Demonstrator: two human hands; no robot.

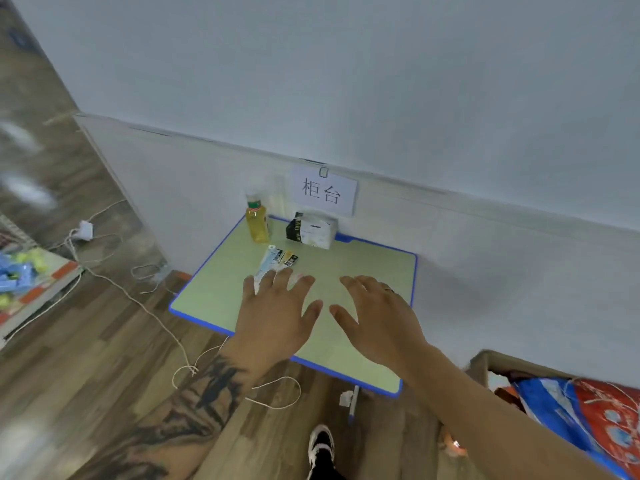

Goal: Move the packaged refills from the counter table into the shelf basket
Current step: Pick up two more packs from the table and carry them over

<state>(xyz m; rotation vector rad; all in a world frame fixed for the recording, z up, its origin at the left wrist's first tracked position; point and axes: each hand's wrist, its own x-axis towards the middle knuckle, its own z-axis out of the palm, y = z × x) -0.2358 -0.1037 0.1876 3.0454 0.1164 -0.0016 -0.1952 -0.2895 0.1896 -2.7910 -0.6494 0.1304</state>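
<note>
You're just getting started: flat white and yellow packaged refills (277,259) are lying toward the pale green tabletop's (363,271) far-left corner, your left hand (277,306) and right hand (377,313) hovering spread, gripping nothing.

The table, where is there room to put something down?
Bare top lies on the table right of the refill packets, before the tissue pack, and at the near left corner. The back left is crowded: bottle, pack and packets.
</note>
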